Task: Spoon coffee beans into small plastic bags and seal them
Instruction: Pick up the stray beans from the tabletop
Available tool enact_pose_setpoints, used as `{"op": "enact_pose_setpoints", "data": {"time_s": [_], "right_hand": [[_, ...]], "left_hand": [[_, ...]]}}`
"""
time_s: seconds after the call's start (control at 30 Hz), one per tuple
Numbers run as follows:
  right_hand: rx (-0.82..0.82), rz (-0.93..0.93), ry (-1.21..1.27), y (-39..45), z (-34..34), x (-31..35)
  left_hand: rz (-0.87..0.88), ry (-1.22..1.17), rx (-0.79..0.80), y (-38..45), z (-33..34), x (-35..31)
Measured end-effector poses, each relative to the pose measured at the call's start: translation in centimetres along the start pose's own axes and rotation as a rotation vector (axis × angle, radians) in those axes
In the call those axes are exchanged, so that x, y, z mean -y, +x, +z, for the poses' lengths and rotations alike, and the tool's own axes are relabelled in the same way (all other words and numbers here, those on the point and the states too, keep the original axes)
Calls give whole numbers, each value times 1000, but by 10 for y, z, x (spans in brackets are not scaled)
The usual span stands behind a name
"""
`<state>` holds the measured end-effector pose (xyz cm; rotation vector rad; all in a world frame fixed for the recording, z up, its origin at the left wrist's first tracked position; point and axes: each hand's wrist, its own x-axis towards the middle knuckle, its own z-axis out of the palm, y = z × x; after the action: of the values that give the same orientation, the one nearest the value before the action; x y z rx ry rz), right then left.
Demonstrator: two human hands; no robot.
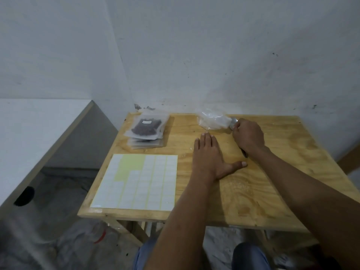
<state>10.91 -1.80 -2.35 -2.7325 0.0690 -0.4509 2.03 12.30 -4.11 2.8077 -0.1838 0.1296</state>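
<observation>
While right hand (248, 136) grips spoon (233, 123), bag (212, 120) touches it

Square pale plywood table (272, 191) sitting in corner against 2 scuffed whitewashed walls (194, 55). Low white-topped side surface (39, 121) standing left. Crumpled clear plastic sheeting (58, 240) covering grey floor. Soft, even light.

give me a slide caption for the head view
Right hand holds a spoon at a clear plastic bag; left hand lies flat on the wooden table.
</observation>
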Motion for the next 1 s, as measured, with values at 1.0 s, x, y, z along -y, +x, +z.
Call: {"op": "enact_pose_setpoints", "data": {"time_s": [1.0], "right_hand": [[240,559,835,-6,-48,-13]], "left_hand": [[-456,-391,-126,90,-61,-11]]}}
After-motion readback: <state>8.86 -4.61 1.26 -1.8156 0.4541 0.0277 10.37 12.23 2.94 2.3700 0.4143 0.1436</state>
